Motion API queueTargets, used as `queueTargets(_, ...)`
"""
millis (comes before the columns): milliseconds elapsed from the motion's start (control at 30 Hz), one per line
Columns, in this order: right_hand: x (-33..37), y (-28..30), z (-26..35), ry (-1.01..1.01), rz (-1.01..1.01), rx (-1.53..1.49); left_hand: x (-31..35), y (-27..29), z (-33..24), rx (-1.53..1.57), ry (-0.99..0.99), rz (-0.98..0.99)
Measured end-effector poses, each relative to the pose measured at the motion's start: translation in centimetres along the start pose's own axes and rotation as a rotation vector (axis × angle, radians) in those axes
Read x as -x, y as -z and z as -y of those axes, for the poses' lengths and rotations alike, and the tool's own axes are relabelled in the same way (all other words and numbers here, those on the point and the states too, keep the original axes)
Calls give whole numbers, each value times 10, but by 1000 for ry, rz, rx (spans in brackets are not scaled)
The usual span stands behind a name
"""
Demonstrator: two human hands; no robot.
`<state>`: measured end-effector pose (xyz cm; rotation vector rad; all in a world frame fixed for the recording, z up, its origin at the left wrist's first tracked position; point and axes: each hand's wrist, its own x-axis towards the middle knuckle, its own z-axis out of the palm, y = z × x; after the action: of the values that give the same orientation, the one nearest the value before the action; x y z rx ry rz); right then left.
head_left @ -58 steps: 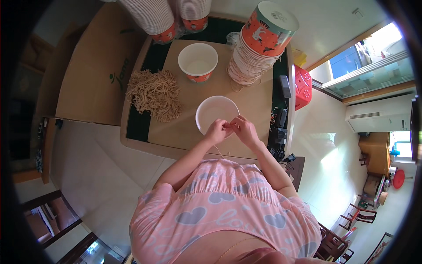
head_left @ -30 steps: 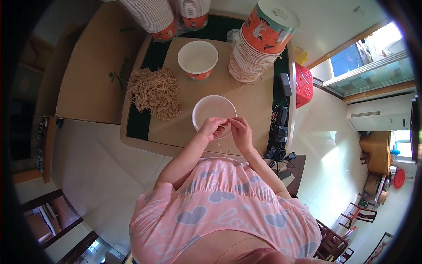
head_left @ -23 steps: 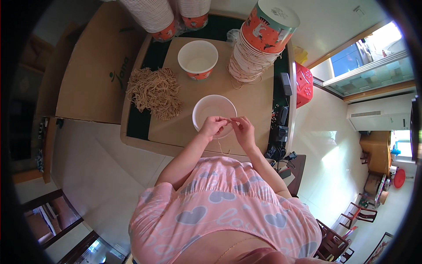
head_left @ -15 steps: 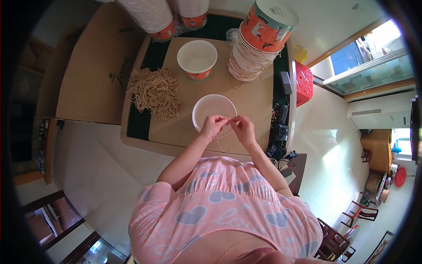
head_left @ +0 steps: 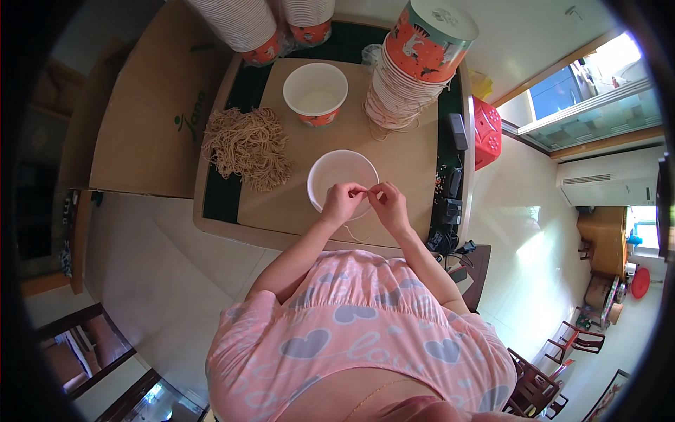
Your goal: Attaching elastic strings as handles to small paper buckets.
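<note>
Over the near rim of a white paper tub point(head_left: 332, 169), my left hand point(head_left: 342, 202) and my right hand point(head_left: 388, 207) meet fingertip to fingertip. Both are closed in a pinch on a thin beige string point(head_left: 356, 237), whose loose end dangles below my left hand. What the fingertips do with the string is too small to make out. Farther off stands another paper tub point(head_left: 315, 90), white inside with an orange patterned outside. To its left lies a tangled heap of beige string point(head_left: 246, 149).
At the far right rises a stack of tubs point(head_left: 402, 91) with strings hanging from it. More nested tubs point(head_left: 235, 24) stand at the far left, near a large cardboard box point(head_left: 148, 119). Black adapters and cables point(head_left: 450, 211) line the table's right edge, beside a red plastic stool point(head_left: 486, 133).
My hands stay over the tub's near rim with only a slight shift of the fingers. The other things have not visibly moved.
</note>
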<state>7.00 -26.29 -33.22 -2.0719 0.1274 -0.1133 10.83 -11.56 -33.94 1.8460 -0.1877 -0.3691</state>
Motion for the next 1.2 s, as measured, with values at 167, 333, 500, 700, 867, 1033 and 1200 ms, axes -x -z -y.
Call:
queueTargets(167, 1, 2, 5, 2, 51, 31, 2, 2, 2, -94, -43, -28)
queueTargets(333, 6, 5, 11, 72, 93, 108, 7, 12, 8, -99, -19, -29)
queueTargets(500, 6, 7, 25, 84, 198, 196, 13, 17, 8, -121, -12, -31)
queueTargets(700, 4, -3, 17, 113, 207, 253, 17, 23, 10, -89, 20, -33)
queueTargets(867, 2, -6, 16, 135, 181, 242, 18, 27, 7, -85, 42, -23)
queueTargets(1033, 4, -8, 14, 125, 180, 225, 18, 25, 12, -90, 55, -28)
queueTargets(1200, 5, -9, 15, 153, 144, 244, 17, 24, 15, -77, 53, -20)
